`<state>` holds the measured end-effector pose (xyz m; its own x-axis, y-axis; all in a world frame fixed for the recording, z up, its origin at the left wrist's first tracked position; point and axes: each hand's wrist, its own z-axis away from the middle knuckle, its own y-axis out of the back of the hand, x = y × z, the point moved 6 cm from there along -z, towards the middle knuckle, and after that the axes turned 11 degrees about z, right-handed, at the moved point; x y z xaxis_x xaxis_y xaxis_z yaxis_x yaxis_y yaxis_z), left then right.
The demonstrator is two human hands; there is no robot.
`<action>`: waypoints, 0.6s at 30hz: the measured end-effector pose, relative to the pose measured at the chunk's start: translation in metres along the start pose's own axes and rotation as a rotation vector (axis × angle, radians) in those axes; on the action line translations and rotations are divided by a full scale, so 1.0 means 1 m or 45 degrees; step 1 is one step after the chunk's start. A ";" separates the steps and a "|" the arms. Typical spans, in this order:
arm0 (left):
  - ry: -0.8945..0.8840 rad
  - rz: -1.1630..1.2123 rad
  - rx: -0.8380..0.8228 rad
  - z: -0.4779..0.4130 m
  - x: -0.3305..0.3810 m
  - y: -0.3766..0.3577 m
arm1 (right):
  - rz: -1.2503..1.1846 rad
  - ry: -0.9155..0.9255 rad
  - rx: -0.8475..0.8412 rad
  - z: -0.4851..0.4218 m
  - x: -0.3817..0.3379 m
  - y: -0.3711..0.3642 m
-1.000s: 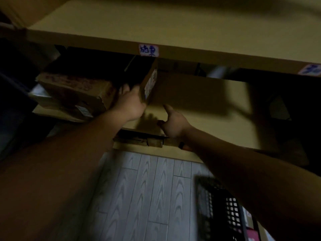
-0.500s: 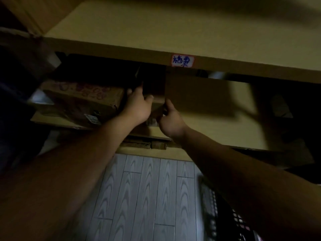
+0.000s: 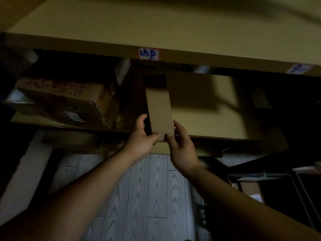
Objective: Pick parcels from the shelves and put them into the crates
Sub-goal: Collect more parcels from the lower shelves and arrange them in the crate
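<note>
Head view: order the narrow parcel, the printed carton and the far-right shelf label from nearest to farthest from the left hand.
1. narrow parcel: held by the left hand, centre.
2. printed carton: to the left, apart from the hand.
3. far-right shelf label: up at the far right.

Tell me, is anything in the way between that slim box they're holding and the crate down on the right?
Nothing visible. The left hand and right hand grip the slim box at the shelf edge; the printed carton sits apart on its left. Toward the dark crate only bare floor shows.
</note>
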<state>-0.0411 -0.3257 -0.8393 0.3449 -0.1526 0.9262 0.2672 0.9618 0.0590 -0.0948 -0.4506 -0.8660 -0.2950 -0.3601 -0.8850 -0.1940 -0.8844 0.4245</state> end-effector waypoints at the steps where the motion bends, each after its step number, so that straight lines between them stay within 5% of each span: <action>1: 0.012 0.006 0.004 0.001 -0.003 -0.002 | 0.030 0.016 0.013 0.004 0.002 0.001; 8: 0.068 0.071 0.057 0.010 -0.023 -0.011 | 0.366 0.273 0.132 0.047 0.004 -0.002; 13: 0.149 0.155 0.117 0.011 -0.038 0.000 | 0.467 0.277 -0.020 0.051 0.010 -0.003; 16: 0.295 0.295 0.092 0.014 -0.049 0.007 | 0.522 -0.065 0.058 0.035 0.029 0.021; 18: 0.357 0.371 0.041 0.015 -0.055 0.012 | 0.250 -0.326 0.015 0.032 0.039 0.033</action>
<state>-0.0704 -0.3024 -0.8841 0.6349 0.0755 0.7689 0.0953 0.9800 -0.1750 -0.1422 -0.4844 -0.8807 -0.5534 -0.4355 -0.7100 -0.1206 -0.8015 0.5857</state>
